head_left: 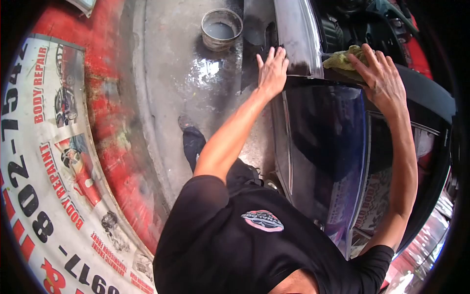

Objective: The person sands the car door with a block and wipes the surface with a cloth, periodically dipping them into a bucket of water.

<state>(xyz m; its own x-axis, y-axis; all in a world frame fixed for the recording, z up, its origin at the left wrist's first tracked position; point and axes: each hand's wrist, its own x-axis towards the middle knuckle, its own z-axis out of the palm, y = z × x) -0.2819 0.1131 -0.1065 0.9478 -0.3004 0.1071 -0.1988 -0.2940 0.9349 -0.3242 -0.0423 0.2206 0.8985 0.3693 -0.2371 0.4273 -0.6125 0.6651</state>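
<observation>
My left hand [272, 72] lies with its fingers stretched out against the car's dark side, at the edge of a panel with a smeared, shiny upper face [297, 41]. A damp-looking yellow-green cloth [345, 60] is in my right hand [384, 81], pressed at the door-window ledge beside the open cabin. The cloth sits under my thumb and fingers, and part of it is hidden by them. Closer to my body is another glossy dark door [320, 142], with reflections along it.
A bucket of greyish water [221, 29] stands on the wet concrete floor [171, 63]. To the left, a printed banner [51, 161] hangs along a red wall [105, 117]. A dark car seat [333, 32] shows inside the cabin.
</observation>
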